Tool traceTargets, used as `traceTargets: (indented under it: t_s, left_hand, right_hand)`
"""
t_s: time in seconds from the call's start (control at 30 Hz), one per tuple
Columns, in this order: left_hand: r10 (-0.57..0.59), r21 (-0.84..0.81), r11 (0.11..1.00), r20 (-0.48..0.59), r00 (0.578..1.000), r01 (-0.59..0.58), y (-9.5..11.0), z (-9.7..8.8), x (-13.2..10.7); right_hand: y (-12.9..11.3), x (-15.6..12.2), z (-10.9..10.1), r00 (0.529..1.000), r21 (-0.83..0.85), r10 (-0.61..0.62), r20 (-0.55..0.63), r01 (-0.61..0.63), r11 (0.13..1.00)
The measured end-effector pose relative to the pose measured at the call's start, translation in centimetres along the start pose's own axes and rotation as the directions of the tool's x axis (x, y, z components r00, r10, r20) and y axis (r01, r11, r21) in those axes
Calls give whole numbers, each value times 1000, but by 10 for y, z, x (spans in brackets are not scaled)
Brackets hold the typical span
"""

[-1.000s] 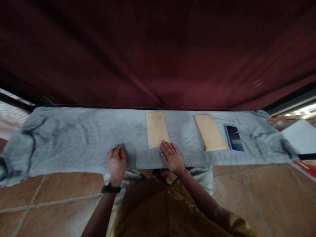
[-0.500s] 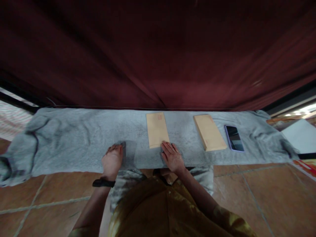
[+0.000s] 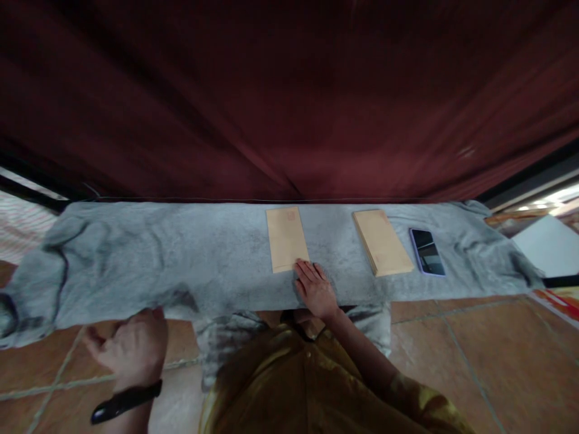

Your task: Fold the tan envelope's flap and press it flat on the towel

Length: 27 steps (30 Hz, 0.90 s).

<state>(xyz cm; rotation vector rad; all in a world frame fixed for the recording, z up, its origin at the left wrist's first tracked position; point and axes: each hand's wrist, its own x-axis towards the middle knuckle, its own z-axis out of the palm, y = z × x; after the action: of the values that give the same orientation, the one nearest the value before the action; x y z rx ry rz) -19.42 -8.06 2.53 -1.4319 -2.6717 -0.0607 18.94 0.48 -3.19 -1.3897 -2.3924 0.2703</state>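
The right hand (image 3: 316,291) lies flat with fingers extended and nearly together, its fingertips on the near right corner of the single envelope (image 3: 287,238), which lies at the center of the grey cloth (image 3: 226,253). The left hand (image 3: 133,343), blurred, is at the near left edge of the cloth with fingers partly bent; its grip cannot be determined. Right of the envelope lie an envelope stack (image 3: 383,244) and, farther right, a phone (image 3: 427,253).

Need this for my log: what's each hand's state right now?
Left hand: blurred; open or closed can't be told.
Right hand: open, palm down, touching the lone envelope at its near right corner.
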Motion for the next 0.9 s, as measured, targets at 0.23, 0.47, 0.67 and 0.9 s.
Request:
traceTargets:
  t_s: [0.23, 0.47, 0.67, 0.9]
  left_hand:
    - [619, -314, 690, -210, 757, -652, 154, 7, -44]
    - [810, -391, 490, -126, 572, -779, 240, 37, -82]
    - [795, -321, 536, -119, 595, -781, 225, 42, -79]
    - [738, -298, 612, -117, 665, -732, 215, 44, -80]
  right_hand:
    - [-1, 1, 0, 1000, 12, 22, 8, -22, 1000]
    - [4, -4, 1, 997, -17, 50, 51, -49, 999]
    - [4, -5, 1, 998, -6, 67, 13, -66, 998]
    - [9, -10, 2, 992, -45, 118, -51, -120, 992]
